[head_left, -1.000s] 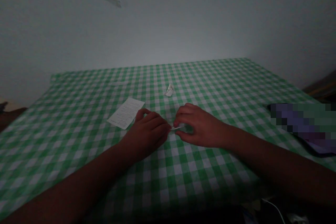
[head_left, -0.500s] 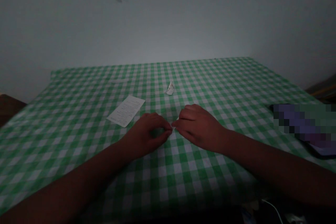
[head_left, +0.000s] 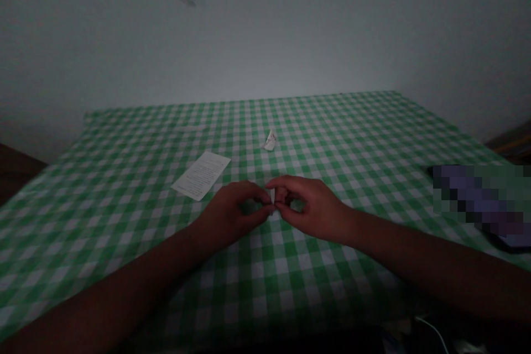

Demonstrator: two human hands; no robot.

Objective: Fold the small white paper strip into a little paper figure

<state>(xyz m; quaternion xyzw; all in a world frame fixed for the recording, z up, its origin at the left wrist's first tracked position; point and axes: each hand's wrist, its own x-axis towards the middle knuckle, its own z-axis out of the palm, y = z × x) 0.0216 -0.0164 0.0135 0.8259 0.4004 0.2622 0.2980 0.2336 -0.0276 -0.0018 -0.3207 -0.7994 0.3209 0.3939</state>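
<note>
Between the fingertips of both hands stands a small, thin white piece of paper [head_left: 272, 196], seen nearly edge-on and largely covered by fingers. My left hand [head_left: 232, 210] pinches it from the left with thumb and fingers. From the right, my right hand [head_left: 315, 204] closes on it, its thumb low, the index finger stretched over the top and the other fingers curled behind. Both hands are just above the green-and-white checked tablecloth [head_left: 265, 287]. Left of them lies a flat printed sheet [head_left: 202, 175]; beyond them is a small crumpled paper scrap [head_left: 270, 140].
A phone-like dark device with a blurred-out screen [head_left: 481, 199] lies at the table's right edge. Behind the table rises a pale wall [head_left: 290, 27]. A thin white cable [head_left: 433, 332] shows below the front edge at right.
My right hand's index finger has lifted and stretched toward the left hand, and its grip has opened out around the paper, showing more of it. My left hand keeps its pinch.
</note>
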